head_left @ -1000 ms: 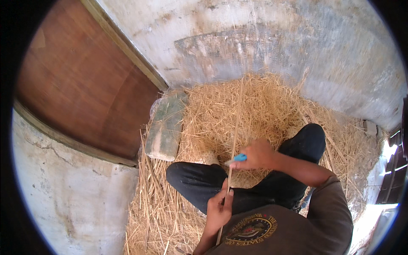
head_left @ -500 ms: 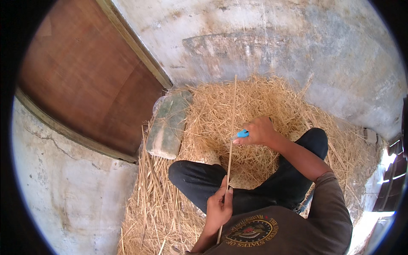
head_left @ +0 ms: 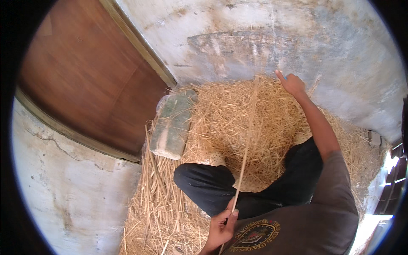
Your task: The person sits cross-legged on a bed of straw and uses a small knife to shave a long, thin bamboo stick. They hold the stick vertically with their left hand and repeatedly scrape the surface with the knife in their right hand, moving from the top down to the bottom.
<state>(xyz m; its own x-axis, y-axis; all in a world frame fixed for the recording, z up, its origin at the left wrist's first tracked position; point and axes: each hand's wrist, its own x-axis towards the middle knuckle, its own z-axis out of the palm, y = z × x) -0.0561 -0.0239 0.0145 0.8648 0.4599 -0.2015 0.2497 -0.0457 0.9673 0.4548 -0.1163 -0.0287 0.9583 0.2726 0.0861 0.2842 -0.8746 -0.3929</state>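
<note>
My left hand [head_left: 222,227] is closed around the lower part of a long thin stick [head_left: 243,163], thumb laid along it. The stick rises away from me between my bent knees, its far end blurred against the straw. Out at the far right, close to the wall, my right hand [head_left: 294,86] is closed with the thumb stretched forward, apart from the stick. A bit of a blue-handled knife [head_left: 286,77] shows at its fingers; the hand hides most of the knife, blade included.
Loose straw [head_left: 272,112] covers the floor around my folded legs [head_left: 199,182]. To the left lies a greyish-green stone-like block [head_left: 172,123], beside a brown door [head_left: 97,80]. A stained wall [head_left: 306,38] closes off the far side. Longer stalks [head_left: 157,187] lie at the left.
My right hand has swung from beside the stick out to the far right with the knife. The stick's far end has tilted to the right, and my left hand sits slightly lower.
</note>
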